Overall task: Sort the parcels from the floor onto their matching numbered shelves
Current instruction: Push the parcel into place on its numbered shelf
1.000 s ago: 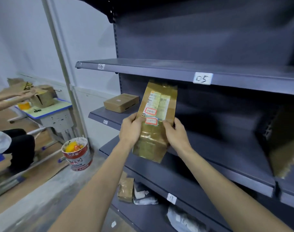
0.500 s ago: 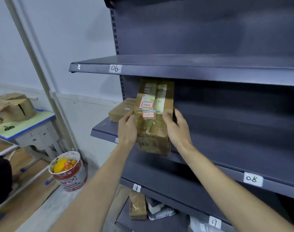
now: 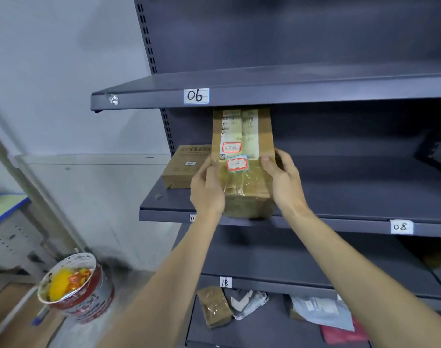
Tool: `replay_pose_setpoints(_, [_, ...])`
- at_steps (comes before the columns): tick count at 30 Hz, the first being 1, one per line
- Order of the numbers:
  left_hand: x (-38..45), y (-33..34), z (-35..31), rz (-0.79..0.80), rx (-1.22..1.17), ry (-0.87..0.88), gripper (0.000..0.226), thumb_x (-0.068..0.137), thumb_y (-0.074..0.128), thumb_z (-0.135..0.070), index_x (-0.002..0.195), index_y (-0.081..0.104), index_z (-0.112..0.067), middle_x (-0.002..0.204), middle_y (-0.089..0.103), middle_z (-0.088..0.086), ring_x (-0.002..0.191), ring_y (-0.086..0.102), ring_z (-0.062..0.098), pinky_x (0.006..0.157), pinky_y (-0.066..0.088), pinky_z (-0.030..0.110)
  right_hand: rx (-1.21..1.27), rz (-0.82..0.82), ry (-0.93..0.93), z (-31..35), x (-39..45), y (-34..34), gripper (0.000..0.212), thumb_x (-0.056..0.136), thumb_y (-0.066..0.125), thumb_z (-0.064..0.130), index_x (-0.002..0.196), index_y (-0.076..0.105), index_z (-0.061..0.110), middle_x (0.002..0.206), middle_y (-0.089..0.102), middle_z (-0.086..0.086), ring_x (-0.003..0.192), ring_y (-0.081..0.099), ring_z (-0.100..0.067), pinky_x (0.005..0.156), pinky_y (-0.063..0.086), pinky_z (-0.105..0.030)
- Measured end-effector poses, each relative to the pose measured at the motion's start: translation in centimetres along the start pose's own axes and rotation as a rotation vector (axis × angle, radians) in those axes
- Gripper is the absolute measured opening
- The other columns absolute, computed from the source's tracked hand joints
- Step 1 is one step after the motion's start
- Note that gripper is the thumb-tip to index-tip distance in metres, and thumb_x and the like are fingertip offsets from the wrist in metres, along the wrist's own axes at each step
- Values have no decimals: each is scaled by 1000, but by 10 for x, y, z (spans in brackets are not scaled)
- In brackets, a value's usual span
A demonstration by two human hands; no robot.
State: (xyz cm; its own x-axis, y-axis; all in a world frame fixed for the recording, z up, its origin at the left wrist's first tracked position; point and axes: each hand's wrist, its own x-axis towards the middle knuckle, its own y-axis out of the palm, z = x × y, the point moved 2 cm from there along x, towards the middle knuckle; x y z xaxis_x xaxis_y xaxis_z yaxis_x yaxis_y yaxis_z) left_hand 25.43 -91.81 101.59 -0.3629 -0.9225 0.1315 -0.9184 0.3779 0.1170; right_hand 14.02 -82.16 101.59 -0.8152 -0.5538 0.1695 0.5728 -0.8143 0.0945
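1. Grip: left hand (image 3: 206, 194) and right hand (image 3: 284, 182) both curl round the long sides of the tall brown parcel (image 3: 243, 162), thumbs on the near face, fingers wrapped behind. It stands upright, bottom end at the near lip of the mid shelf (image 3: 340, 197), top reaching just under the 06 shelf (image 3: 264, 84).

2. Parcel's red-bordered sticker (image 3: 237, 164) reads approx "07", handwriting faint. The shelf tag (image 3: 192, 218) below the left wrist is partly hidden; only "0" shows, so can't confirm the match.

3. Risks, my read:
- Tall, narrow parcel set on end near the edge could tip fwd off the shelf once both hands let go.
- Top corner may catch the underside of the 06 shelf if pushed in while upright.
- Sliding left could knock the small carton (image 3: 187, 167) just beside it.
- Drifting right puts it nearer the 08 tag (image 3: 401, 226), i.e. wrong slot.

4. Vs half a sec ago: view has shifted left and closer; the 06 label (image 3: 196, 96) now sits nearly above the parcel. Parcel looks straighter and further in over the shelf. Grip unchanged. Paint bucket (image 3: 76, 287) on the floor still at lower left.
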Motion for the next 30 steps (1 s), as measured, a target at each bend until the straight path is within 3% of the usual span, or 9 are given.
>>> replay_pose_setpoints(2, [10, -1, -5, 49, 43, -38, 50, 71, 44, -55, 111, 71, -39, 108, 70, -20, 110, 61, 11, 111, 36, 44, -34, -7, 41, 5, 4, 5, 31, 97, 56, 36, 125, 53, 24, 108, 61, 19, 101, 58, -1, 77, 44, -19])
replay_pose_setpoints(5, [28, -7, -3, 130, 107, -50, 53, 66, 49, -60, 113, 67, -43, 108, 71, -19, 110, 62, 13, 109, 38, 46, -83, 49, 137, 2, 9, 19, 31, 96, 55, 40, 122, 51, 24, 104, 59, 18, 91, 55, 4, 68, 39, -17])
replay_pose_setpoints(7, [35, -15, -2, 196, 144, -62, 55, 72, 56, -59, 125, 58, -45, 118, 66, -18, 116, 60, 13, 108, 39, 42, -98, 74, 168, -6, 9, 31, 37, 93, 56, 48, 123, 51, 26, 110, 62, 14, 100, 59, -4, 79, 43, -24])
replay_pose_setpoints(9, [39, -21, -2, 253, 155, -78, 54, 90, 53, -57, 138, 48, -34, 124, 54, -19, 120, 51, 8, 101, 36, 27, -106, 91, 165, -11, 9, 43, 40, 92, 52, 55, 125, 48, 32, 112, 56, 19, 108, 50, -5, 91, 37, -30])
replay_pose_setpoints(13, [50, -28, 1, 300, 224, -59, 59, 96, 39, -61, 142, 43, -25, 118, 49, -13, 107, 48, 3, 81, 37, 15, -122, 96, 145, -14, 17, 56, 50, 95, 44, 58, 136, 46, 31, 119, 47, 15, 109, 40, -5, 92, 30, -30])
replay_pose_setpoints(20, [77, -30, 9, 312, 289, -7, 75, 86, 39, -73, 141, 48, -22, 136, 56, -4, 127, 51, 15, 110, 37, 34, -157, 44, 108, -22, 41, 70, 64, 92, 42, 67, 140, 48, 26, 141, 49, 7, 125, 45, -11, 97, 31, -28])
replay_pose_setpoints(24, [90, -25, 10, 318, 294, -11, 72, 92, 36, -68, 148, 37, -23, 149, 46, -1, 138, 41, 19, 107, 31, 31, -160, 21, 92, -30, 56, 77, 76, 89, 41, 72, 147, 42, 23, 147, 47, 2, 135, 43, -18, 106, 32, -31])
replay_pose_setpoints(30, [113, -20, 18, 302, 292, -44, 80, 91, 34, -70, 153, 29, -20, 154, 38, 2, 142, 35, 23, 113, 29, 39, -182, 13, 91, -36, 75, 84, 77, 87, 41, 75, 145, 43, 24, 142, 53, 2, 131, 47, -19, 112, 35, -37])
